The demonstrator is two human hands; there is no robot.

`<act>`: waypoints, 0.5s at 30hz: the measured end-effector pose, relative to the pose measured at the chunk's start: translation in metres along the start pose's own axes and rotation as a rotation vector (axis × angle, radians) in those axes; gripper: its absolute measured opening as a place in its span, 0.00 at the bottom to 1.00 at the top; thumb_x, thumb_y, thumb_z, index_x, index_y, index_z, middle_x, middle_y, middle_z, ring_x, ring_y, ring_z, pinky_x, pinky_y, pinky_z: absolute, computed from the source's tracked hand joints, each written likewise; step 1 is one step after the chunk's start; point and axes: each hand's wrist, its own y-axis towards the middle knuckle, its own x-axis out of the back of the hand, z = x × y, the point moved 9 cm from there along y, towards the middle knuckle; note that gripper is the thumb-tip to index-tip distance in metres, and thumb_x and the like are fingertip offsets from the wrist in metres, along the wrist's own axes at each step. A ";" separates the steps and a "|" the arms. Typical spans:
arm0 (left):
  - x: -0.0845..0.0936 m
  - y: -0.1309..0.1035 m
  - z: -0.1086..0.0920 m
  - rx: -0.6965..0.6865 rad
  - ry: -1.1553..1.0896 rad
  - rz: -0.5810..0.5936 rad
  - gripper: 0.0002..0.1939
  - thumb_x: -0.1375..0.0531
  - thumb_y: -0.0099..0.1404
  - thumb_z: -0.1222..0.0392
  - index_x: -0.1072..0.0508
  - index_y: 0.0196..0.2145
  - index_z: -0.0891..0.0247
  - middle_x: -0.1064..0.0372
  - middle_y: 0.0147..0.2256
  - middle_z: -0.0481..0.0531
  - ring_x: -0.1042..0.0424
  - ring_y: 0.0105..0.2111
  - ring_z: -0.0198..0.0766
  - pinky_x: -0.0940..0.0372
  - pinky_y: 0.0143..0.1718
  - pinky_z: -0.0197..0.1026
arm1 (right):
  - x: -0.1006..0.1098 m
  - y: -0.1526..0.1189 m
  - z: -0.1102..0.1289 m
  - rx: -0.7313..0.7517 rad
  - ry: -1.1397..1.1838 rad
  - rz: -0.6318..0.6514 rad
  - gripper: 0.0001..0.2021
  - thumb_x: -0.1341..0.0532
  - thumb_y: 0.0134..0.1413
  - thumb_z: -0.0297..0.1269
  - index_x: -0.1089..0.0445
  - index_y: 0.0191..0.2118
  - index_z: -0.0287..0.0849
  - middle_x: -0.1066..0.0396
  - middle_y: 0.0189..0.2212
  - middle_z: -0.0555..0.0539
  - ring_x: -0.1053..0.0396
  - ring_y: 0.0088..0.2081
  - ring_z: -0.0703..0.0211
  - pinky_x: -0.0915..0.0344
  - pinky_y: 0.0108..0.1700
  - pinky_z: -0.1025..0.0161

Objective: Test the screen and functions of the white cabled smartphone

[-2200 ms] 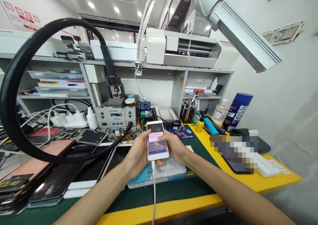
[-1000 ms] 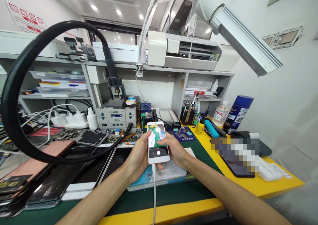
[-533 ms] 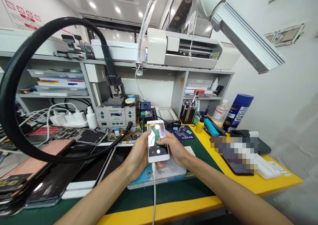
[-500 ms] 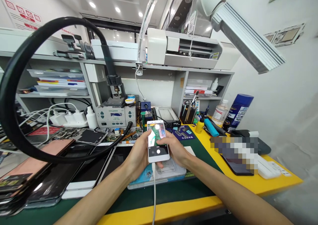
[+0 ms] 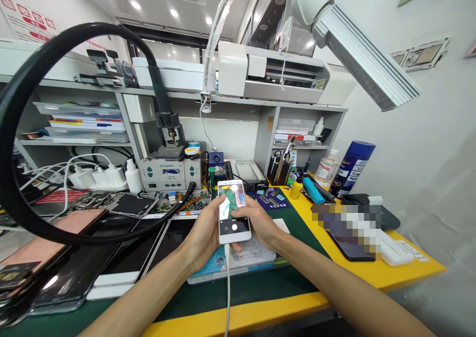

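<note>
Gripped in left hand (image 5: 206, 228) and right hand (image 5: 261, 223), a white phone (image 5: 231, 217) trails its cable (image 5: 228, 287) to the near side.

The person's left hand (image 5: 205, 230) and right hand (image 5: 260, 223) are both showing bare, their thumbs looking slim and softly rounded at the tips. The nails are appearing too small to make out in detail. Both wrists are showing bare as well, narrow and smoothly outlined. The left forearm (image 5: 148, 288) and right forearm (image 5: 334, 278) are likewise appearing uncovered, smooth and slender, widening gradually from the wrists out past the counter's (image 5: 275, 310) yellow front edge.
</note>
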 end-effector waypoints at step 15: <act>0.002 -0.001 0.000 0.001 0.034 -0.015 0.21 0.45 0.70 0.49 0.30 0.52 0.67 0.26 0.33 0.57 0.24 0.28 0.48 0.26 0.19 0.48 | 0.001 0.002 -0.001 0.015 -0.044 0.006 0.21 0.36 0.46 0.34 0.33 0.49 0.43 0.26 0.31 0.50 0.31 0.30 0.58 0.37 0.32 0.63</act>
